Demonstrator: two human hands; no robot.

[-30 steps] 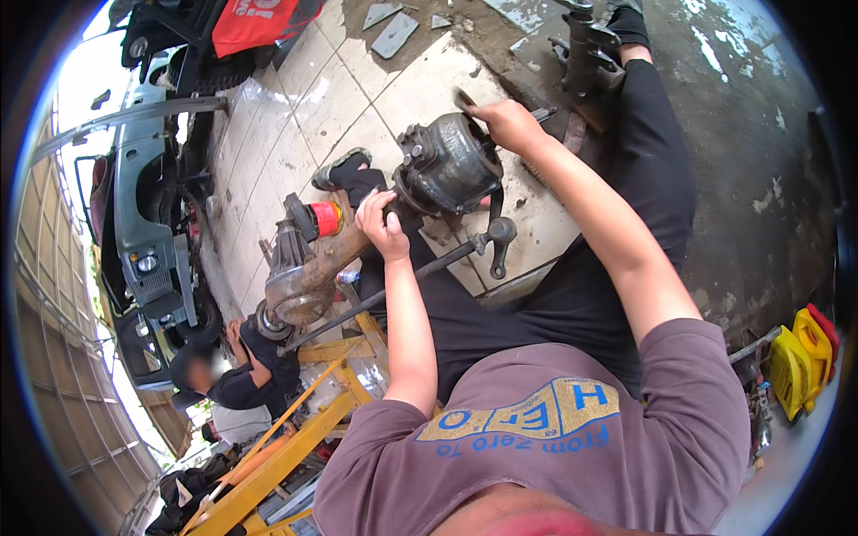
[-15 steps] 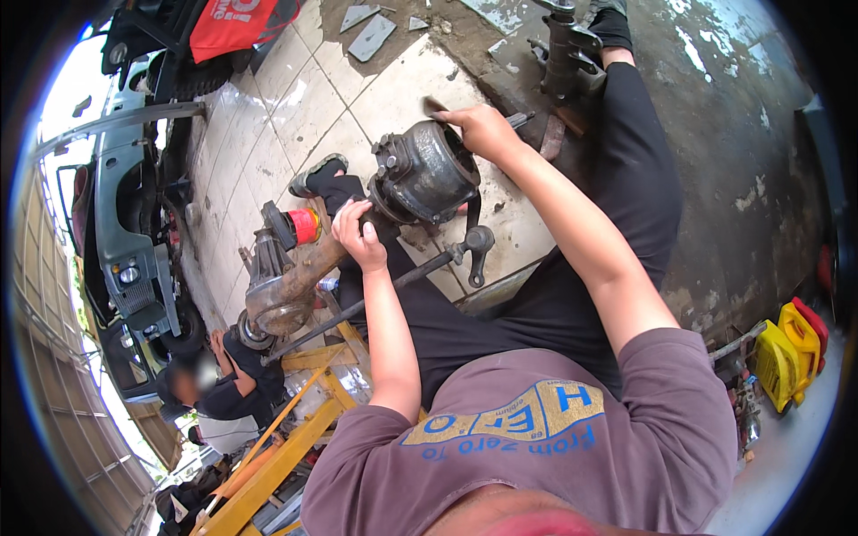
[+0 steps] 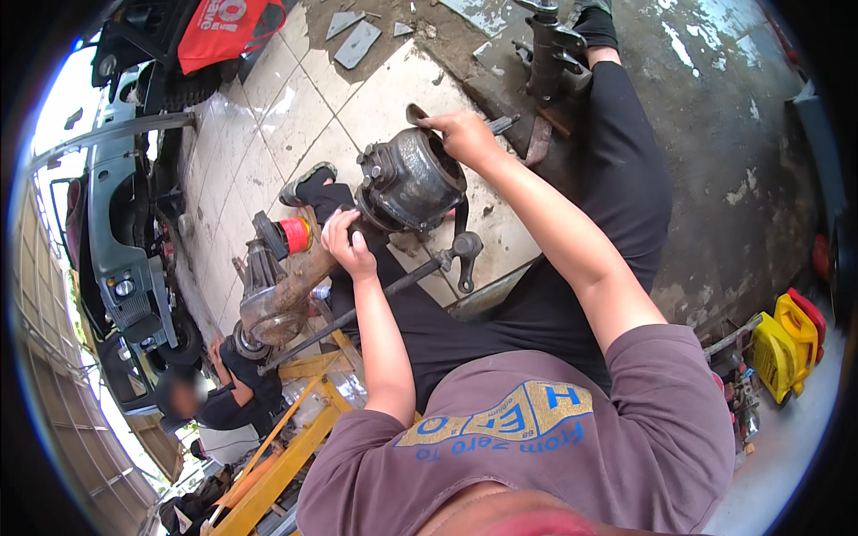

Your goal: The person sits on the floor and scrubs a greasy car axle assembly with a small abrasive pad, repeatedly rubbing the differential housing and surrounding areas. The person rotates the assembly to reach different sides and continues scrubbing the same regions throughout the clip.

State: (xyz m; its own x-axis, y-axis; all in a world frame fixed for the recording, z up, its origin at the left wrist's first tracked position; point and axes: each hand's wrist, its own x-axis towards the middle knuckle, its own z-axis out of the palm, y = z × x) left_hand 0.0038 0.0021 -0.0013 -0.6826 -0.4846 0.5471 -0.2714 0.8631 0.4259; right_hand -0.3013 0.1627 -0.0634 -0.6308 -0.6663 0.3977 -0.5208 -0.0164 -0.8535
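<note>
A greasy dark steel hub-like housing, with a wide round opening, sits at the end of a rusty axle in front of me. My right hand is at the far rim of that opening, pinching a thin dark piece with a rounded end; its exact kind is unclear. My left hand lies over the axle tube just behind the housing, fingers curved onto it and thumb up. That hand hides part of the tube. A steering rod with a jointed end runs below the housing.
A yellow metal stand is at lower left, near a seated person. Grey vehicle fills the left side. Another dark metal part stands by my foot. Yellow bottles are at right; tile shards lie ahead.
The whole view has shifted slightly. The dark piece in my right hand has turned to show more of its flat face. My left hand stays on the axle.
</note>
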